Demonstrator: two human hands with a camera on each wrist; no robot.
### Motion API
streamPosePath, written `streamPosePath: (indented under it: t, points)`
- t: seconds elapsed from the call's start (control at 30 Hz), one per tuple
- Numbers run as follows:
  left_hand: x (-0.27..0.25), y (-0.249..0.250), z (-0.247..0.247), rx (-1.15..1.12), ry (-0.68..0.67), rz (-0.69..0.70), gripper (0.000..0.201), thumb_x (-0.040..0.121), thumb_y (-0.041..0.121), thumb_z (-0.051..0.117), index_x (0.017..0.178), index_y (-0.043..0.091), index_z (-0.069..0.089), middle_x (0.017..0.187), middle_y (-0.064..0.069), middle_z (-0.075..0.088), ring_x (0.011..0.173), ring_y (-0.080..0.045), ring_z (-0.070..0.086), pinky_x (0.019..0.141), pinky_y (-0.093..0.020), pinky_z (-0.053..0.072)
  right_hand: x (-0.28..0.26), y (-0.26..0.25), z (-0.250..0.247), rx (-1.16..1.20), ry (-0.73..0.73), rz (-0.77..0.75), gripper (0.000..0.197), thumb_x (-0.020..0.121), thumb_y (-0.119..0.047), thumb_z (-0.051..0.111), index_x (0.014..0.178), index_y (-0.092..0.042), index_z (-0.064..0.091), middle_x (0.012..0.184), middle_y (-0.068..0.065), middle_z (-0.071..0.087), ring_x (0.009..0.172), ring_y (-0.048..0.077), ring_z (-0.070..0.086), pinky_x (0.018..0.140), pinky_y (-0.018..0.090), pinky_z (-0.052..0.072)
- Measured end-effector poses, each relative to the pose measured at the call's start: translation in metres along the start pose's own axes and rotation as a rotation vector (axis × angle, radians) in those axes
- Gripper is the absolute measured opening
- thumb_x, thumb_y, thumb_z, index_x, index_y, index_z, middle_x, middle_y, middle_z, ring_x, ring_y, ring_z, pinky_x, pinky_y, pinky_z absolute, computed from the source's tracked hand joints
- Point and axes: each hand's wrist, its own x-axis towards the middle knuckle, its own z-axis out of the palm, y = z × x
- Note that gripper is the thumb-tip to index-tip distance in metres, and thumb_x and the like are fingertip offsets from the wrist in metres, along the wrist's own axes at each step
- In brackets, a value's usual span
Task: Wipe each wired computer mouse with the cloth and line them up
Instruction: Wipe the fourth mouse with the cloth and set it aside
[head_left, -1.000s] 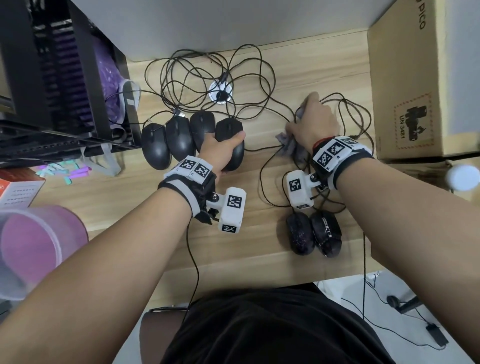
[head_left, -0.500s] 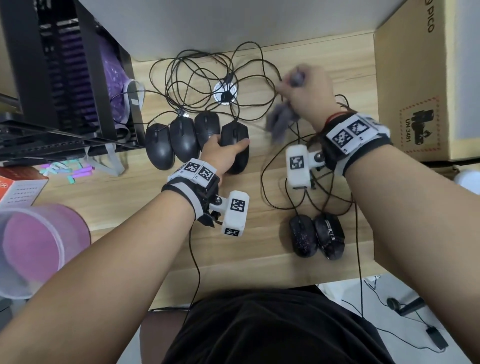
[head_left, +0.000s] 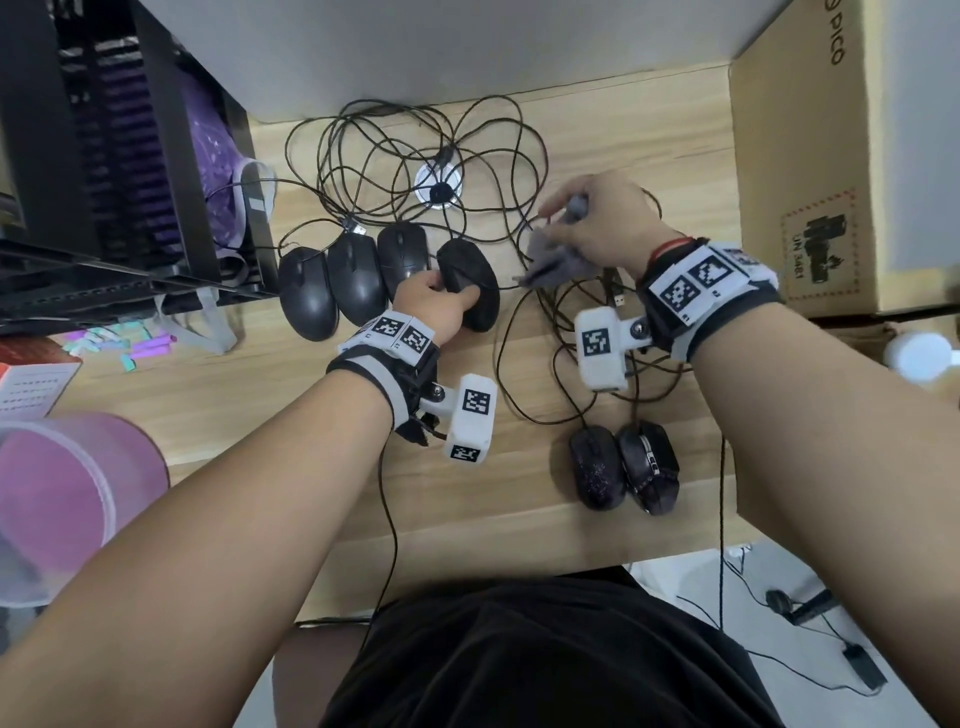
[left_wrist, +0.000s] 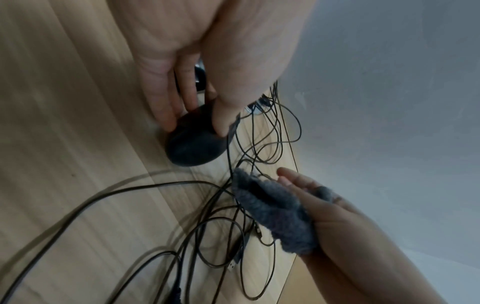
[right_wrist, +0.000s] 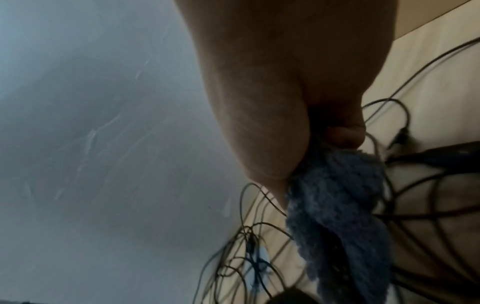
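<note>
Three black wired mice (head_left: 356, 278) lie side by side on the wooden desk (head_left: 260, 415). Just right of them, my left hand (head_left: 441, 301) grips a fourth black mouse (head_left: 474, 291) (left_wrist: 194, 142) between fingers and thumb. My right hand (head_left: 597, 228) hovers to the right of it above the cables, holding a grey fluffy cloth (head_left: 556, 260) (left_wrist: 275, 211) (right_wrist: 335, 205) that hangs from the curled fingers. Two more dark mice (head_left: 623, 467) sit together near the desk's front edge on the right. A tangle of black cables (head_left: 415, 156) fills the back of the desk.
A cardboard box (head_left: 831, 156) stands at the right. A black rack (head_left: 104, 182) stands at the left, with a pink translucent bin (head_left: 67, 493) in front of it. A round cable grommet (head_left: 439, 189) sits among the wires. Loose cables (head_left: 571, 353) loop under my right wrist.
My right hand lifted the cloth off the desk, swung it back, and now holds it nearer the fourth mouse. My left hand's fingers closed round that mouse, which now lies at a slant.
</note>
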Motion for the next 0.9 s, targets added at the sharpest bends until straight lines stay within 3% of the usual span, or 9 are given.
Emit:
streamPosePath:
  t: [0.1,0.17,0.3,0.47,0.6,0.67,0.73,0.8,0.9]
  points:
    - [-0.002,0.001,0.004,0.101,0.006,0.022,0.064,0.071,0.023,0.079,0.131,0.015,0.061,0.116,-0.005,0.070,0.108,-0.027,0.067,0.099,-0.042,0.055,-0.006,0.019,0.013,-0.116,-0.137,0.001,0.024,0.085,-0.026,0.075,0.108,-0.027,0.070,0.102,-0.002,0.067,0.089,0.015,0.067,0.062,0.025,0.056]
    - [0.004,-0.004,0.006,0.114,0.033,0.032,0.074,0.056,0.027,0.072,0.128,0.021,0.059,0.119,-0.007,0.069,0.106,-0.029,0.068,0.094,-0.046,0.058,-0.011,0.029,0.020,-0.196,-0.227,-0.012,0.026,0.085,-0.026,0.074,0.111,-0.027,0.070,0.108,-0.002,0.064,0.092,0.014,0.063,0.061,0.021,0.050]
    - [0.002,-0.001,0.002,0.069,0.045,-0.011,0.056,0.055,0.026,0.076,0.106,0.022,0.053,0.101,-0.003,0.065,0.093,-0.026,0.070,0.084,-0.046,0.061,-0.016,0.042,0.025,-0.170,-0.131,0.003,0.024,0.084,-0.024,0.074,0.108,-0.022,0.071,0.111,-0.003,0.065,0.102,0.014,0.059,0.078,0.024,0.045]
    - [-0.013,0.012,0.004,-0.203,-0.002,-0.081,0.038,0.086,0.001,0.073,0.106,0.013,0.043,0.106,-0.014,0.064,0.081,-0.024,0.068,0.082,-0.040,0.064,-0.028,0.045,0.017,-0.067,-0.019,-0.008,0.019,0.083,-0.026,0.075,0.101,-0.020,0.071,0.099,-0.005,0.067,0.095,0.013,0.060,0.081,0.026,0.050]
    - [-0.022,0.019,0.009,-0.264,-0.089,0.023,0.034,0.090,-0.004,0.067,0.115,0.012,0.052,0.123,-0.008,0.063,0.117,-0.023,0.063,0.102,-0.035,0.054,-0.043,0.047,0.014,-0.001,-0.089,0.010,0.013,0.085,-0.025,0.074,0.096,-0.022,0.069,0.089,-0.008,0.066,0.080,0.005,0.062,0.055,0.016,0.048]
    - [-0.025,0.021,0.007,-0.195,-0.092,0.096,0.035,0.089,-0.002,0.069,0.115,0.016,0.057,0.125,-0.002,0.063,0.122,-0.019,0.060,0.110,-0.036,0.048,-0.050,0.049,0.013,-0.006,-0.072,0.007,0.011,0.085,-0.026,0.074,0.094,-0.024,0.069,0.092,-0.006,0.067,0.082,0.007,0.063,0.055,0.018,0.048]
    - [-0.027,0.019,0.005,-0.079,-0.054,0.175,0.030,0.086,0.001,0.072,0.105,0.023,0.062,0.116,0.002,0.066,0.116,-0.017,0.063,0.106,-0.038,0.051,-0.057,0.052,0.011,-0.004,-0.048,0.001,0.010,0.084,-0.027,0.074,0.093,-0.024,0.070,0.096,-0.004,0.068,0.088,0.011,0.064,0.060,0.021,0.049]
    - [-0.035,0.017,0.004,0.027,-0.021,0.214,0.023,0.086,0.006,0.074,0.092,0.027,0.066,0.100,0.003,0.068,0.103,-0.019,0.069,0.092,-0.038,0.059,-0.063,0.058,0.010,0.003,-0.038,-0.009,0.010,0.083,-0.027,0.074,0.092,-0.023,0.071,0.099,-0.003,0.070,0.094,0.013,0.064,0.070,0.024,0.051]
    - [-0.049,0.008,0.013,0.142,-0.174,0.141,0.013,0.090,0.010,0.073,0.102,0.014,0.076,0.095,-0.008,0.074,0.088,-0.022,0.070,0.084,-0.036,0.061,-0.073,0.067,0.012,0.013,-0.029,-0.012,0.011,0.082,-0.027,0.075,0.092,-0.023,0.073,0.101,-0.002,0.071,0.099,0.015,0.063,0.086,0.033,0.053]
